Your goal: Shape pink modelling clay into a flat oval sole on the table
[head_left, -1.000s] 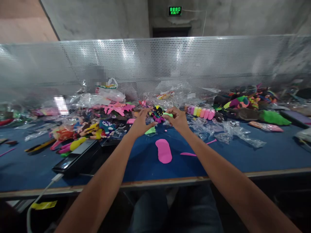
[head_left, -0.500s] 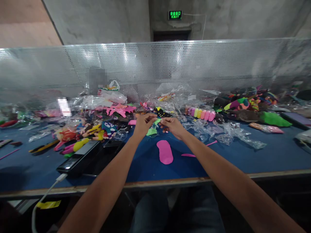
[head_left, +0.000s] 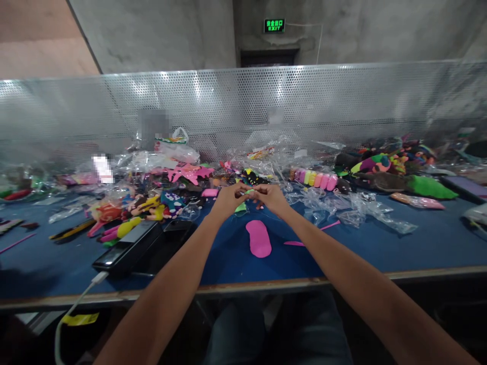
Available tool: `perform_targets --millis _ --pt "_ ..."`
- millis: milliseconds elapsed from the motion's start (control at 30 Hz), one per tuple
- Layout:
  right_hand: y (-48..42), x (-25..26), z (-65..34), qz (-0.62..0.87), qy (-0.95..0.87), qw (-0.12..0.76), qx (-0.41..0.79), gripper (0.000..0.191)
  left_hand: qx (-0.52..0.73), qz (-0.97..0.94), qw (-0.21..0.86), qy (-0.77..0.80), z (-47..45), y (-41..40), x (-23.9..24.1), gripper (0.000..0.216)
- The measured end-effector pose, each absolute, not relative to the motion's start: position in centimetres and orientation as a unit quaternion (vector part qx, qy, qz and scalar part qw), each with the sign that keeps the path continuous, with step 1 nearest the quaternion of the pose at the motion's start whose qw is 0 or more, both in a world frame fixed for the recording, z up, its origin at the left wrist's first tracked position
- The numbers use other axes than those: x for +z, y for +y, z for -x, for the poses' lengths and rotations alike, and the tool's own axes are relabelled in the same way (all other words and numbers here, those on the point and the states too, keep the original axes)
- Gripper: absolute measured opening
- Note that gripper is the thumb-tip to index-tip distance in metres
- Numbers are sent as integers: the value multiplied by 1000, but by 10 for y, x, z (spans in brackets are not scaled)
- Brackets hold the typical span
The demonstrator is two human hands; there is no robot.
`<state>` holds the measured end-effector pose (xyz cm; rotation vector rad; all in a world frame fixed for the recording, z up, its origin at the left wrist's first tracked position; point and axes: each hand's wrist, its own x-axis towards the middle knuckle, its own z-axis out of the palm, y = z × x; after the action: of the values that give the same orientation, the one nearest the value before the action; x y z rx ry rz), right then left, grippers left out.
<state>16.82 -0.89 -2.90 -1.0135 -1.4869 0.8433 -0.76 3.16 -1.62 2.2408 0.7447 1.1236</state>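
Observation:
My left hand (head_left: 228, 198) and my right hand (head_left: 271, 196) meet above the blue tabletop, fingertips pinched together on a small light-green piece of modelling clay (head_left: 249, 191). Most of that piece is hidden by the fingers. Just below my left fingers shows another bit of green, perhaps in clear wrapping (head_left: 240, 208); whether it hangs or lies there I cannot tell. Nearer to me, a flat pink clay shape (head_left: 259, 238) with a narrowed waist lies on the table. Partly under my right forearm is a thin pink modelling tool (head_left: 294, 243), its other end showing beyond the arm.
Clay figures (head_left: 152, 205) and a black power bank (head_left: 127, 248) with a white cable lie at left. Clear plastic packets (head_left: 357, 208) and a row of coloured clay packs (head_left: 314, 178) are at right. A perforated metal screen (head_left: 243, 96) stands behind; the table edge (head_left: 262, 288) runs in front.
My two hands have come closer together, and the green clay between them is now mostly covered by fingers. The pink shape has stayed in place.

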Motion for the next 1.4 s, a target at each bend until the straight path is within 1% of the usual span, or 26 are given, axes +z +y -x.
perform_targets --millis 200,267,367,433,500,533,567,633,700,800,867,1000,1067,1133,1233,1300,1400 --pt "-8 -20 -176 419 -591 624 292 28 449 -781 299 316 5 31 -13 37" --pt "-8 -18 -179 420 -584 634 284 27 473 -752 309 340 4 31 -11 36" --pt "-10 -19 -178 403 -608 600 330 30 512 -697 347 362 2 29 -11 36" --pt "-11 -21 -174 374 -634 567 370 39 516 -674 385 363 -1 27 -11 38" --pt "-11 -24 -170 357 -662 548 367 51 498 -662 434 354 -5 24 -12 40" --pt "-11 -25 -169 357 -673 546 348 54 484 -657 462 347 -7 23 -13 42" --pt "-11 -25 -168 363 -684 545 322 52 468 -653 490 338 -8 21 -13 44" --pt "-10 -26 -170 382 -702 545 253 42 437 -648 536 319 -10 19 -13 48" --pt "-10 -26 -173 400 -713 548 177 31 409 -656 560 298 -10 17 -13 53" --pt "-10 -26 -177 407 -721 552 95 27 380 -669 583 260 -9 16 -12 56" --pt "-10 -25 -178 400 -730 549 77 29 377 -669 591 246 -9 16 -13 57" --pt "-9 -26 -179 382 -769 506 82 38 398 -649 600 245 -8 18 -15 54" --pt "-8 -26 -180 378 -775 502 66 32 385 -639 624 235 -8 17 -16 47" --pt "-8 -25 -181 381 -765 518 34 24 371 -615 663 210 -8 15 -15 40" --pt "-9 -23 -182 384 -758 527 -3 20 378 -580 699 177 -9 14 -14 34" --pt "-10 -22 -183 375 -774 511 -14 25 396 -574 695 177 -9 15 -14 33" --pt "-11 -22 -183 362 -801 475 -45 37 423 -559 686 197 -8 17 -15 37"
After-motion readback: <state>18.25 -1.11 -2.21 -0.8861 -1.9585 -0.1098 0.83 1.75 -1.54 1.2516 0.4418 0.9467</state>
